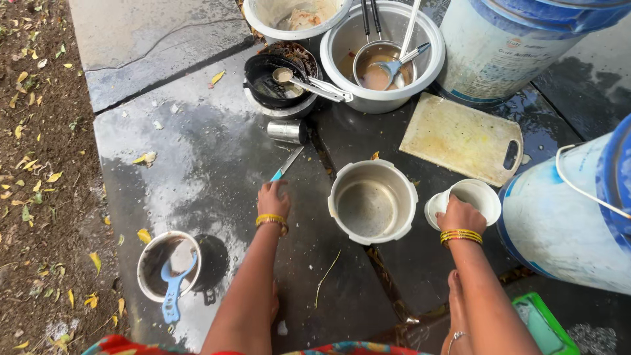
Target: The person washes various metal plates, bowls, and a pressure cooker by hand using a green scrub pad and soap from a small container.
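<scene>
My left hand (273,198) rests on the wet stone floor, its fingers closed over the blue handle of a knife (286,164) whose blade points away from me. My right hand (459,213) grips the near rim of a small white bowl (474,195) standing on the floor. Between the two hands sits an empty white pot (373,202) with a metal inside. Both wrists carry yellow and red bangles.
Beyond lie a cutting board (463,137), a steel cup on its side (287,131), a black pan with a spoon (276,81), and a large white pot holding ladles (382,58). Blue-lidded buckets (559,217) stand right. A small pot with a blue scoop (169,266) sits near left.
</scene>
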